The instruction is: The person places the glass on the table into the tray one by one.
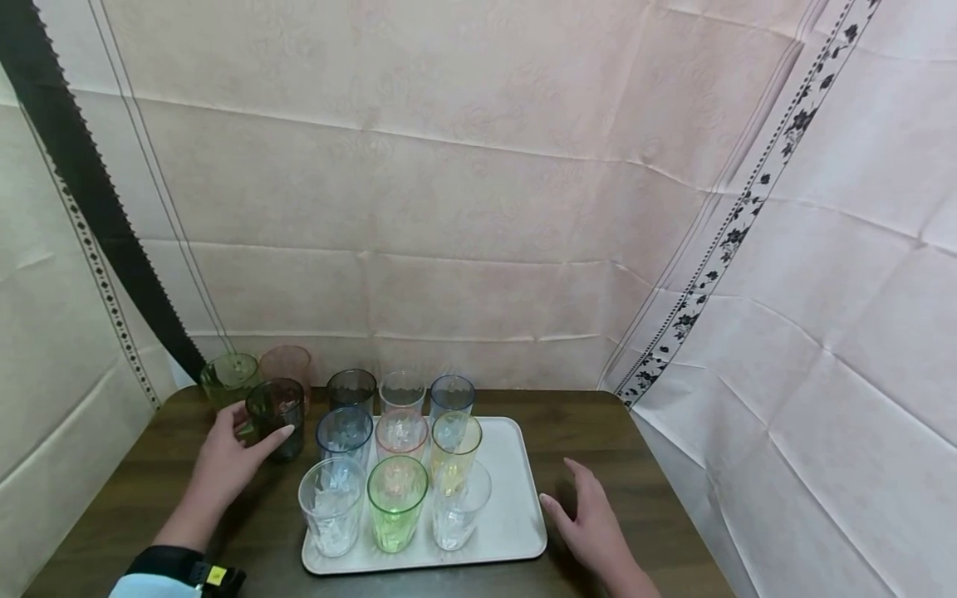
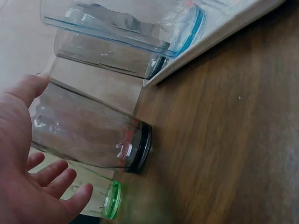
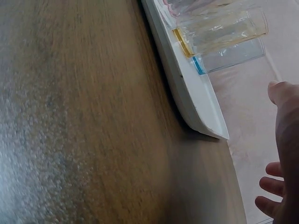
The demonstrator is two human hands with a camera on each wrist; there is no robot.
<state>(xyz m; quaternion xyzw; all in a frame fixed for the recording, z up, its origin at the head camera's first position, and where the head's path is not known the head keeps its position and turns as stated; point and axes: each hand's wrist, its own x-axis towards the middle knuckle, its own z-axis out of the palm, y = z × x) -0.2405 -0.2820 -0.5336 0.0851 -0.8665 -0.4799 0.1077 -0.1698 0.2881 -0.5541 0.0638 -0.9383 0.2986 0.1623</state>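
Observation:
My left hand (image 1: 228, 461) is around a dark grey glass (image 1: 277, 419) standing upright on the table, left of the tray. In the left wrist view the thumb (image 2: 35, 87) lies at the glass's upper side, while the other fingers spread loosely on its opposite side. A green glass (image 1: 230, 378) and a pink glass (image 1: 286, 365) stand close behind it. Over the table to the right of the white tray (image 1: 512, 507), my right hand (image 1: 594, 519) holds nothing, its thumb apart from the fingers.
On the tray stand three rows of tumblers, among them a light green glass (image 1: 396, 507), a yellow glass (image 1: 455, 444) and a blue glass (image 1: 344, 436). The wooden table (image 1: 598, 448) ends at a pale cloth backdrop (image 1: 478, 208).

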